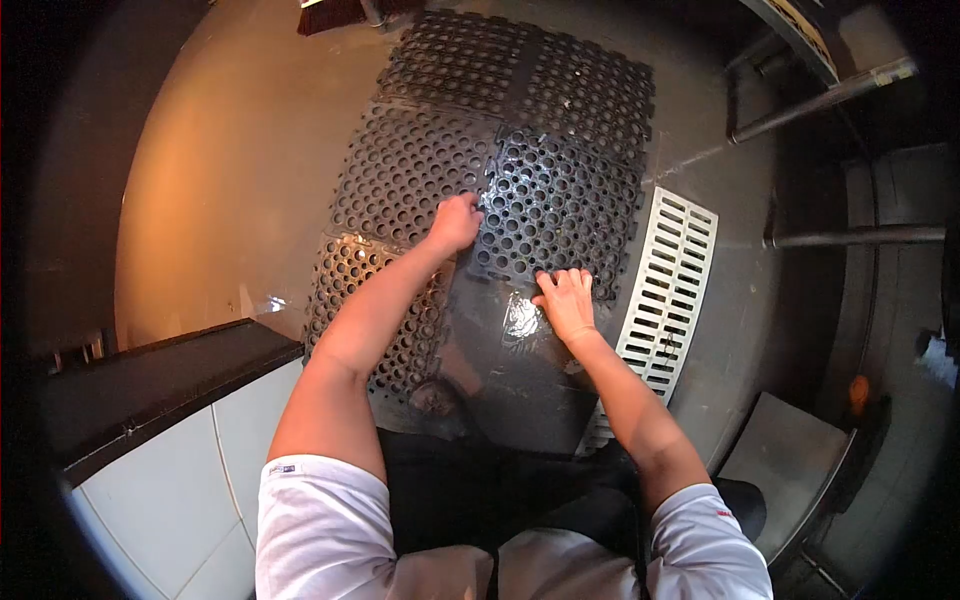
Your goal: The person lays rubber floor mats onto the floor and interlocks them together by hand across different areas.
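Observation:
In front of me on the floor lies a wet black rubber mat tile [545, 195] with rows of round holes. My left hand [458, 222] is at its left edge, fingers curled in at the seam with the neighbouring tile. Along the near edge, my right hand [567, 303] has its bent fingers hooked on the rim, and the thumb is partly hidden. The neighbouring mat tile [405, 170] lies flat on the left, under my left hand. Bare wet floor [500, 345] shows just in front of my knees.
A white slotted drain grate [668, 285] runs along the right. More mat tiles [455, 65] lie farther off, with a broom head [330, 14] beyond. At the left stands a white-tiled ledge [190, 390] with a dark top. Metal legs and rails [830, 110] rise on the right.

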The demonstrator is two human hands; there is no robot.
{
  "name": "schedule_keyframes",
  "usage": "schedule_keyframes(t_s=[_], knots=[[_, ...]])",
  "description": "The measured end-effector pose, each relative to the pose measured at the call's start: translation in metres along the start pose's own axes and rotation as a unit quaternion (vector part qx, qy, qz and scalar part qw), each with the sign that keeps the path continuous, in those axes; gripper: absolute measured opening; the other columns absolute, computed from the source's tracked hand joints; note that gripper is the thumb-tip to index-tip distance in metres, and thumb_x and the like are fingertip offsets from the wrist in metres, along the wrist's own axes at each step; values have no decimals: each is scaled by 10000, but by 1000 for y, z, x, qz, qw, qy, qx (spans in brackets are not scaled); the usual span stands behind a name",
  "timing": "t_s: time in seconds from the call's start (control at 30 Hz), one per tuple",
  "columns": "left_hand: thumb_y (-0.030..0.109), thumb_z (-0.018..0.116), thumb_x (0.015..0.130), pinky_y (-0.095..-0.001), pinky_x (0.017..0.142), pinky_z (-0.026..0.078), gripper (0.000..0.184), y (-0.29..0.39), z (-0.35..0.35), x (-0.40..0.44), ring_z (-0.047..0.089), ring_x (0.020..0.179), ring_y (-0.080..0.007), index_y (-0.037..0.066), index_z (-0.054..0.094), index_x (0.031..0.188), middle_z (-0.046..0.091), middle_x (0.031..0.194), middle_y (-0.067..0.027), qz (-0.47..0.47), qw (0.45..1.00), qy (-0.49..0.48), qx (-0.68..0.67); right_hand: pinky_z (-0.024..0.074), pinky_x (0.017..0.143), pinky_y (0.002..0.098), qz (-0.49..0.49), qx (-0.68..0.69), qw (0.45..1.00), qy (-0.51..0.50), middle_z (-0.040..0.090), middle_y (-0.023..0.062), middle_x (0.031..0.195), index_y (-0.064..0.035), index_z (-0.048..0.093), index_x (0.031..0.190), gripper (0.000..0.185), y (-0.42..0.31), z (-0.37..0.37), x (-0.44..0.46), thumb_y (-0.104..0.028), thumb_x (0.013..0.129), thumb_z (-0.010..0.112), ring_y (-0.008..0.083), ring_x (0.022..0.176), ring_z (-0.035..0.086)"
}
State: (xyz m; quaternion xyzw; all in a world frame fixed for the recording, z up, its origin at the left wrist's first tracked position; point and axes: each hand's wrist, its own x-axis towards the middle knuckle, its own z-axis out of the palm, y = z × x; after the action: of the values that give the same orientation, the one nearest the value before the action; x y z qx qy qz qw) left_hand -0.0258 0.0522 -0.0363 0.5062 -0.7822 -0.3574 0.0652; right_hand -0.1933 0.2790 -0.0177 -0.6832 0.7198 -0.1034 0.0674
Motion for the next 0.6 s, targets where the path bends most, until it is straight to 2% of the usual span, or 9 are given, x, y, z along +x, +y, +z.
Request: schedule_keyframes(t_s=[0.13, 0.23, 0.33, 0.43, 0.53, 0.57, 0.6], knots=[[175, 737, 835, -430, 844, 533, 422, 1, 9, -3, 672, 929, -360, 33, 621, 1215, 692, 940, -182, 13, 998, 57, 8, 380, 928, 456, 7, 9, 1000, 11, 627, 69, 916, -153, 633, 1039, 366, 1, 6, -1, -281, 733, 789, 276, 981, 549], [189, 722, 850, -449, 845, 531, 423, 10, 2, -7, 658, 961, -375, 66, 607, 1239, 667, 1018, -186, 9, 998, 59, 6, 384, 928, 444, 1, 25, 999, 22, 621, 65, 907, -148, 642, 1042, 356, 3, 6, 0, -258, 737, 788, 269, 980, 550], [186, 688, 876, -468, 868, 526, 434, 24, -5, -16, 639, 1013, -387, 116, 581, 1291, 621, 1144, -192, 20, 995, 80, 64, 387, 929, 442, 0, 45, 999, -6, 625, 60, 909, -146, 645, 1063, 373, 4, 5, 0, -242, 734, 792, 267, 979, 550], [188, 644, 907, -486, 893, 518, 419, 29, -10, -18, 623, 1043, -403, 150, 566, 1317, 583, 1205, -194, 33, 992, 55, 105, 395, 937, 441, -25, 73, 997, -21, 628, 65, 937, -142, 645, 1118, 399, 7, -3, -2, -219, 755, 789, 288, 979, 554], [190, 614, 924, -498, 901, 513, 405, 35, -5, -21, 617, 1050, -421, 145, 561, 1323, 587, 1196, -206, -16, 997, 42, 66, 388, 968, 444, 4, 87, 996, 4, 624, 81, 1043, -129, 641, 1147, 377, 16, -12, 2, -187, 793, 758, 289, 1036, 551], [186, 608, 926, -502, 901, 512, 404, 36, -4, -21, 616, 1049, -427, 146, 559, 1325, 589, 1194, -212, -20, 997, 46, 62, 384, 997, 464, 2, 81, 997, 14, 594, 139, 1168, -114, 601, 1228, 468, 22, -15, 3, -201, 797, 760, 327, 1115, 533], [182, 602, 928, -506, 900, 511, 403, 35, -2, -21, 615, 1047, -433, 146, 557, 1328, 590, 1192, -217, -23, 997, 49, 58, 385, 1002, 470, 52, 73, 995, 39, 583, 162, 1191, -95, 576, 1258, 518, 25, -22, 5, -217, 794, 768, 345, 1133, 523]])
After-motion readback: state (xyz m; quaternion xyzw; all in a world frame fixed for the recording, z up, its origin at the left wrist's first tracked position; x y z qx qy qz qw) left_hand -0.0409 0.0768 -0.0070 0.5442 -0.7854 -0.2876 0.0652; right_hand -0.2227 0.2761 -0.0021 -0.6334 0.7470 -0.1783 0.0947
